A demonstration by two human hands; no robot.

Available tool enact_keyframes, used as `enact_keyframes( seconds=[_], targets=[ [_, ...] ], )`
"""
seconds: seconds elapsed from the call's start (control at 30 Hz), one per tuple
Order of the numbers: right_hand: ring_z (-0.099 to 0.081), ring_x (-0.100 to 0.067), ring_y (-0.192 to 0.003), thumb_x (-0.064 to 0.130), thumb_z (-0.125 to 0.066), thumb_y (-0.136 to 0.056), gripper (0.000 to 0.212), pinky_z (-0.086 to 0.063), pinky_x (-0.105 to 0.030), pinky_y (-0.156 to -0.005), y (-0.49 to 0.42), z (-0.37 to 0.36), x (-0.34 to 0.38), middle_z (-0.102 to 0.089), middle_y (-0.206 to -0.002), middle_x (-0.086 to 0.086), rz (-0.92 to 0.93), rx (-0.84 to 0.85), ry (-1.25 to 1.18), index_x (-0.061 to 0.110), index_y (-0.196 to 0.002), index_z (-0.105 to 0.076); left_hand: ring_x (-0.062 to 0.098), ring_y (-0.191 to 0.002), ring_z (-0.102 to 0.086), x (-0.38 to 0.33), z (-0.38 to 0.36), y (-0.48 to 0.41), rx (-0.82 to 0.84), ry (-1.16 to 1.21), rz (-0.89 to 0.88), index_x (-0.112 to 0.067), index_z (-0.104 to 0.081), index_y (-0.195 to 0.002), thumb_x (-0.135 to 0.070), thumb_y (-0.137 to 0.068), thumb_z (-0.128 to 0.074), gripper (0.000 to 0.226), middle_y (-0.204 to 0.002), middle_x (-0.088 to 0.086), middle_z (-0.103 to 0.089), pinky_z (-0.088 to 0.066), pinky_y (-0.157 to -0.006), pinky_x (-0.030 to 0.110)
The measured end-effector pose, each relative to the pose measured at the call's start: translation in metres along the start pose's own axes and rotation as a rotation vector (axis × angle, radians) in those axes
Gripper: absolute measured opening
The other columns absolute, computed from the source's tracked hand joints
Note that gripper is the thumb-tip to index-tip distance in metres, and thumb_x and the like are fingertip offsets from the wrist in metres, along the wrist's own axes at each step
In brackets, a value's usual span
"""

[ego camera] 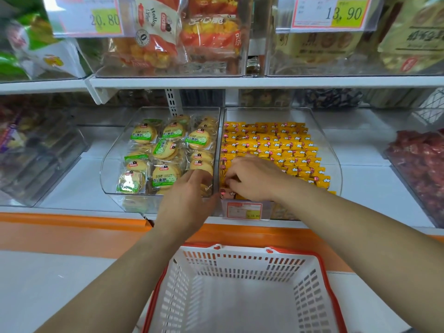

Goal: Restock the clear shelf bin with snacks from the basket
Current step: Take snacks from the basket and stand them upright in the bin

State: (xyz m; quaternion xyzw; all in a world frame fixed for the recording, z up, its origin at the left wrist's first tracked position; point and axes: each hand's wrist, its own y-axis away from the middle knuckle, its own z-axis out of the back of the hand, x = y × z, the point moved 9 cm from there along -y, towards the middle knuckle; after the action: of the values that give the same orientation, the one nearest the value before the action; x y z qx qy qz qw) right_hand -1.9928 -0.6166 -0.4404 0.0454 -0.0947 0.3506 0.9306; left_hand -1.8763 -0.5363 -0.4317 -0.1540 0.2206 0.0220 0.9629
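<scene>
Basket (240, 263) at 6 o'clock is seen bare inside, so restocking is judged nearly done. Clear bin (326, 147), at its 12 o'clock, is packed with yellow packets (288, 150). Right hand (252, 179) is curled, with yellow packets pinched at the bin's 7 o'clock corner. Left hand (189, 195) is laid straight-fingered on the neighbouring cookie bin (108, 169). Remaining: seating and tidying. The front row is hidden under the hands, and the price tag (243, 210) is unreadable.

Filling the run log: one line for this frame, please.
phase: stocking | left hand: at cookie bin front | right hand: pinching yellow packets in right bin | basket: looks empty
</scene>
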Motion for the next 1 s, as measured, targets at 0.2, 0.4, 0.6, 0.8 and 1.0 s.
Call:
enact_keyframes(
  seconds=[0.2, 0.4, 0.6, 0.8, 1.0],
  targets=[
    [-0.038, -0.019, -0.133, 0.055, -0.046, -0.097, 0.048, -0.037, -0.04, -0.106, 0.042, 0.012, -0.032, -0.044, -0.143, 0.008, -0.151, -0.083, -0.079, 0.037, -0.142, -0.048, 0.025, -0.107, -0.064, -0.036, 0.017, 0.007, -0.158, -0.048, -0.194, -0.013, -0.068, -0.12, -0.026, -0.091, -0.073, 0.032, -0.12, 0.004, -0.067, -0.054, -0.079, 0.035],
    [-0.008, -0.024, -0.153, 0.067, -0.024, -0.096, 0.07, -0.013, -0.045, -0.123, 0.088, -0.013, -0.087, -0.008, -0.167, 0.008, -0.378, -0.078, 0.018, 0.045, -0.156, 0.004, 0.024, -0.158, -0.014, -0.084, -0.066, 0.033, 0.199, -0.118, -0.282, -0.017, -0.028, -0.161, -0.044, -0.109, -0.033, 0.058, -0.17, 0.005, -0.021, -0.011, -0.124, 0.035],
    [0.01, -0.021, -0.154, 0.076, -0.008, -0.092, 0.067, 0.004, -0.048, -0.122, 0.075, -0.031, -0.105, 0.011, -0.167, 0.009, -0.41, -0.003, 0.02, 0.052, -0.153, 0.007, 0.024, -0.159, -0.006, -0.077, -0.084, 0.018, 0.262, -0.254, -0.257, -0.017, -0.019, -0.163, -0.048, -0.109, -0.021, 0.063, -0.172, 0.006, -0.011, -0.006, -0.127, 0.041],
    [0.017, -0.024, -0.152, 0.082, -0.019, -0.088, 0.078, 0.005, -0.049, -0.122, 0.075, -0.02, -0.115, 0.017, -0.166, 0.005, -0.456, -0.066, -0.009, 0.049, -0.154, 0.008, 0.025, -0.159, 0.006, -0.077, -0.093, -0.005, 0.279, -0.173, -0.139, -0.023, -0.011, -0.164, -0.051, -0.109, -0.018, 0.063, -0.173, 0.005, 0.0, -0.002, -0.127, 0.046],
    [0.019, -0.025, -0.152, 0.076, -0.013, -0.093, 0.073, 0.008, -0.049, -0.122, 0.06, -0.02, -0.125, 0.016, -0.166, 0.005, -0.474, -0.074, -0.028, 0.044, -0.156, 0.006, 0.032, -0.158, 0.01, -0.072, -0.116, -0.051, 0.381, -0.331, -0.068, -0.032, 0.001, -0.163, -0.054, -0.107, -0.012, 0.061, -0.173, 0.005, 0.008, 0.001, -0.125, 0.056]
  ],
)
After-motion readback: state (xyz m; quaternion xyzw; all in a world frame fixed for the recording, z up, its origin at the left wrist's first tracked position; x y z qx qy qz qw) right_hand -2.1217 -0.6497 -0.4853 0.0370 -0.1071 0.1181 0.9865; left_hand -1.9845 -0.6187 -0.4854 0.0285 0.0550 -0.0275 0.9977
